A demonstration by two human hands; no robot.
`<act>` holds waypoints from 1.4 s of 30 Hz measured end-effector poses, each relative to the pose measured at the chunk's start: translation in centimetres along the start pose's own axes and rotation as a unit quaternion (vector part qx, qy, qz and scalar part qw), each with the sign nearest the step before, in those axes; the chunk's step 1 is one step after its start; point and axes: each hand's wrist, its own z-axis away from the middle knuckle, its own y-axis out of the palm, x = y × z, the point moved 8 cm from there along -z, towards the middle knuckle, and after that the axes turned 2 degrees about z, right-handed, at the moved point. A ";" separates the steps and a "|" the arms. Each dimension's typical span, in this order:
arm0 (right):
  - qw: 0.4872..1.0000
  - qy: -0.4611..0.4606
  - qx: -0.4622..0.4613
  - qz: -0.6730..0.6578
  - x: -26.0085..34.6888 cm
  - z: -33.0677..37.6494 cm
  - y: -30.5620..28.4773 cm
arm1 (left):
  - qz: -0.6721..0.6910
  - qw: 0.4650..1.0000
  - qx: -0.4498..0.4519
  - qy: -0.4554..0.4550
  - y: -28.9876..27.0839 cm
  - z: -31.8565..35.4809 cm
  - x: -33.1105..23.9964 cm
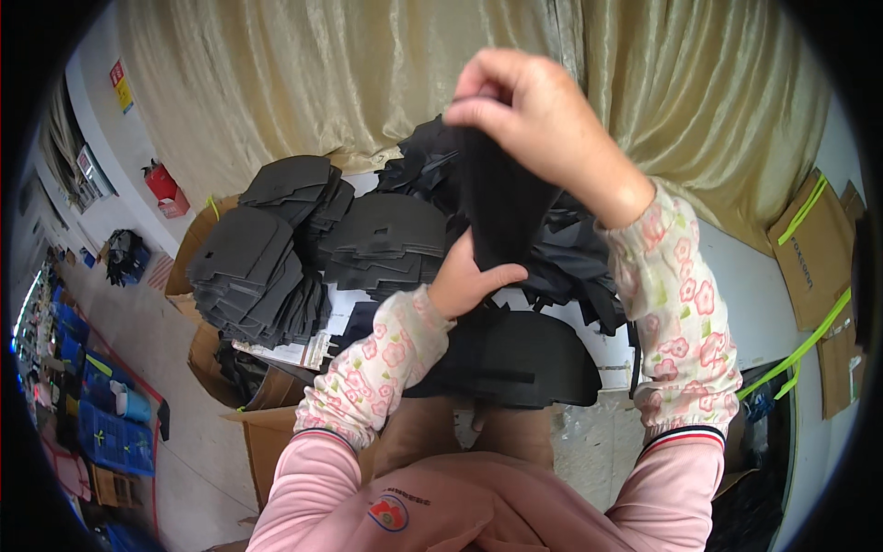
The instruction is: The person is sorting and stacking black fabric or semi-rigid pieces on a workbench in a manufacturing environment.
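My right hand point(538, 106) is raised, thumb and fingers pinched on the upper edge of a black cloth piece point(504, 198). The cloth hangs down from it toward the table. Lower down, my left hand point(467, 281) holds the cloth's lower left part, its thumb pointing right and its fingers hidden behind the cloth. Below both hands a dark rounded panel point(515, 350) lies at the table's near edge. More loose black cloth pieces point(575, 267) lie heaped behind and to the right of the held one.
Stacks of dark grey shaped panels point(244, 262) cover the table's left side, with another stack point(386, 225) nearer the middle. Cardboard boxes point(267, 386) stand at the left edge. A gold curtain point(303, 83) hangs behind the table. Flattened cardboard point(808, 253) leans at the right.
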 end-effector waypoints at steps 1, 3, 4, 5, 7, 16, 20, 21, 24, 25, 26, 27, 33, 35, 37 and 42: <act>0.999 -0.022 -0.027 -0.015 -0.3 -0.6 -0.9 | 0.000 1.000 0.004 -0.001 0.1 0.6 0.5; 0.999 -0.002 -0.004 -0.047 -0.8 -1.4 -2.5 | -0.025 0.997 -0.043 -0.057 -1.4 2.0 2.6; 0.997 -0.001 -0.002 -0.074 -1.1 -1.5 -3.8 | -0.024 0.997 -0.040 -0.059 -2.2 2.3 3.8; 0.995 0.060 -0.027 -0.077 -0.8 -1.2 -5.3 | -0.044 0.996 -0.048 -0.059 -3.6 3.1 4.9; 0.988 0.082 -0.061 -0.112 -2.3 -0.2 -8.0 | -0.112 0.990 -0.053 -0.071 -6.3 4.5 5.9; 0.930 0.339 -0.078 -0.121 -19.7 16.7 -12.9 | -0.249 0.948 -0.039 -0.196 -19.6 11.1 5.4; 0.900 0.399 -0.033 -0.169 -21.6 24.7 -10.2 | -0.412 0.903 -0.090 -0.088 -22.7 12.5 1.9; 0.897 0.411 -0.032 -0.160 -21.5 26.6 -9.9 | -0.443 0.887 -0.103 -0.078 -22.3 12.7 1.0; 0.888 0.437 -0.006 -0.141 -19.7 31.6 -8.3 | -0.560 0.824 -0.085 -0.001 -19.8 13.6 -2.6; 0.889 0.440 0.012 -0.127 -18.4 32.9 -7.9 | -0.580 0.811 -0.074 -0.013 -19.2 14.4 -2.7; 0.889 0.442 0.030 -0.117 -17.4 34.3 -7.2 | -0.595 0.801 -0.057 -0.017 -19.1 15.5 -2.2; 0.882 0.451 0.048 -0.127 -16.8 36.2 -6.3 | -0.593 0.803 -0.046 -0.028 -18.9 16.6 -1.5; 0.882 0.426 0.195 -0.045 -13.8 45.8 -1.2 | -0.583 0.801 0.039 -0.132 -18.1 22.5 6.4; 0.886 0.394 0.243 0.033 -13.3 46.7 -0.5 | -0.573 0.803 0.069 -0.150 -17.4 23.4 8.3; 0.866 0.378 0.296 0.138 -12.1 44.8 0.4 | -0.570 0.801 0.089 -0.161 -17.6 23.8 9.3; 0.926 0.172 0.324 0.095 -5.4 37.9 9.0 | -0.444 0.846 0.168 -0.244 -17.5 23.0 10.1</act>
